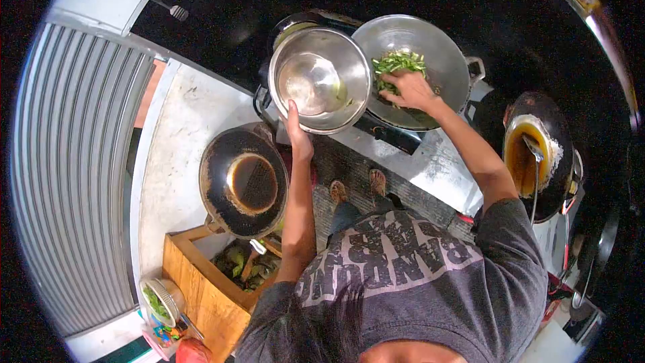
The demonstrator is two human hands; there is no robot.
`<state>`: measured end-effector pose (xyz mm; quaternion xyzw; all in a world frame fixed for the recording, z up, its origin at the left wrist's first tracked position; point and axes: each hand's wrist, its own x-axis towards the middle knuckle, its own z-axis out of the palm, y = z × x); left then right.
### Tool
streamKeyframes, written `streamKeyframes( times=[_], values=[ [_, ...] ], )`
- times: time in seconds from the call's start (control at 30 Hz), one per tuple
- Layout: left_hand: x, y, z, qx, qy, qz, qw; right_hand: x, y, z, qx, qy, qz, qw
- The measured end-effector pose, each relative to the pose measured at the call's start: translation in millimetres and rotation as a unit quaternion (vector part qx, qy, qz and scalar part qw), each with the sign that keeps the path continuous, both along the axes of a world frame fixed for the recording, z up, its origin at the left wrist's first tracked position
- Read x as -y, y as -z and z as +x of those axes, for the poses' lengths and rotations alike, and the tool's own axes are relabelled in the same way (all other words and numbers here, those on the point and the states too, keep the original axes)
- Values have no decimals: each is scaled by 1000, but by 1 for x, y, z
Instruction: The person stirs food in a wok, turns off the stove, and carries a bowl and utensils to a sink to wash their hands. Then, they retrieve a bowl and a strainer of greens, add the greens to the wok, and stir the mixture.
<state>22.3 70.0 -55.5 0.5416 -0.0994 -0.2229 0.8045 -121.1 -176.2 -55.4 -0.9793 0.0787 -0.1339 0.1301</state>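
My left hand (pixel 297 136) grips the near rim of a shiny metal mixing bowl (pixel 319 77), thumb on the inside wall. The bowl is tilted toward me and holds only a few green scraps. It is held just left of a large silver wok (pixel 447 47) on the stove. Inside the wok, my right hand (pixel 408 89) reaches down to a heap of chopped green vegetables (pixel 401 61). Its fingers touch the greens, with thumb and fingers apart. The fingertips are partly hidden among the pieces.
A dark wok (pixel 218 161) with brown liquid stands on the left. Below it, a wooden-framed bin (pixel 195 279) contains green scraps. A pan of brown oil (pixel 521 161) with a ladle (pixel 535 151) in it stands at right. A colander (pixel 161 306) of greens sits lower left.
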Motion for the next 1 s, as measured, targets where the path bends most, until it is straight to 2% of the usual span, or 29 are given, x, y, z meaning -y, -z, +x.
streamKeyframes(
  times=[0.03, 0.13, 0.23, 0.27, 0.33, 0.43, 0.47, 0.57, 0.6, 0.7, 0.8, 0.9, 1.0],
  values=[
    [0, -2, 1, 11, -7, 8, 1000, 1, -4, -1, 21, 13, -20, 1000],
    [1, -3, -1, 7, 19, -8, 1000, 0, -14, 20, 106, 74, 60, 990],
    [10, -25, -16, 1, 59, -2, 998, -17, -15, 52, 206, -124, 60, 969],
    [14, -33, -20, 3, 73, 0, 997, -20, -7, 63, 116, -132, 69, 982],
    [13, -9, -12, 10, 52, -12, 999, -26, 21, 82, -65, -146, 85, 983],
    [14, 3, -7, 14, 20, -9, 1000, -32, 26, 83, -45, -173, 50, 983],
    [11, 4, -11, 10, 9, -2, 1000, -32, 25, 80, -120, -162, 1, 979],
    [10, -4, -20, -28, 34, -10, 999, -37, 16, 69, 12, -126, -38, 991],
    [9, 15, -14, -13, 21, -4, 1000, -37, 10, 64, 31, -130, -45, 990],
    [10, 18, -19, -11, 12, -17, 1000, -43, 3, 59, 3, -128, -72, 989],
    [9, 21, -23, -26, 20, -41, 999, -46, 27, 62, 33, -91, -93, 991],
    [4, 37, -20, -32, 20, -24, 999, -57, 63, 67, 55, -48, 0, 997],
    [-8, 12, -36, -71, 13, -9, 997, -78, 5, 59, -179, -136, -6, 974]
  ],
)
